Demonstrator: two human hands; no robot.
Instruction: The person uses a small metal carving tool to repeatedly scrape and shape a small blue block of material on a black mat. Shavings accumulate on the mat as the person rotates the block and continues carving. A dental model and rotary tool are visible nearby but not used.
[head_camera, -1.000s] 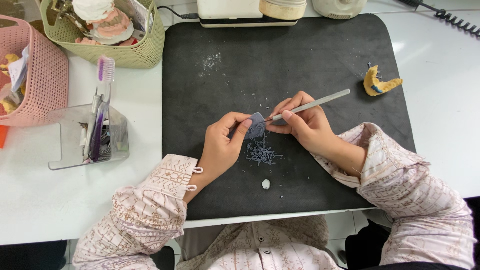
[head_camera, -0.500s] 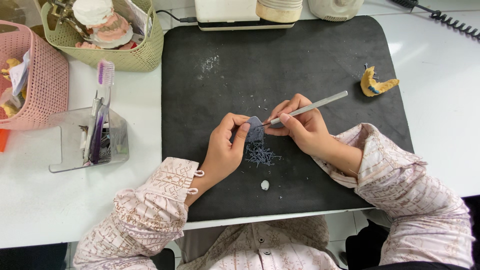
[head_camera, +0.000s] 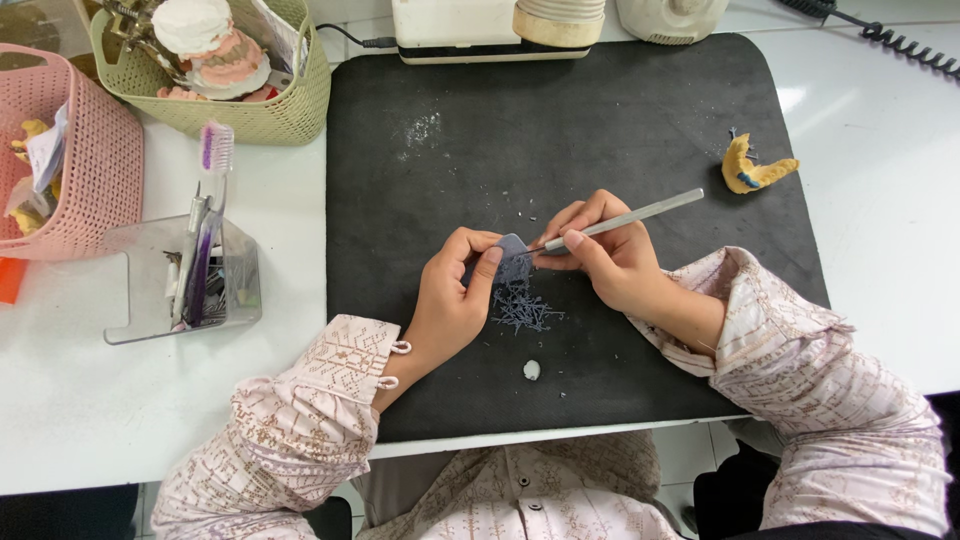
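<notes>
My left hand (head_camera: 452, 300) pinches a small grey-blue wax piece (head_camera: 513, 247) over the middle of a black mat (head_camera: 600, 120). My right hand (head_camera: 605, 255) grips a slim metal carving tool (head_camera: 640, 212) like a pen, its tip against the wax piece. A heap of thin grey shavings (head_camera: 523, 308) lies on the mat just below the piece. A small white lump (head_camera: 532, 370) sits further down, near the mat's front edge.
A yellow dental cast piece (head_camera: 752, 170) lies at the mat's right. On the left stand a clear holder (head_camera: 185, 285) with a toothbrush and tools, a pink basket (head_camera: 70, 190), and a green basket (head_camera: 270, 110) with dental models. Machines sit along the back edge.
Both hands stay in almost the same spot; the tool shifts only slightly against the wax piece. The view has drifted a little.
</notes>
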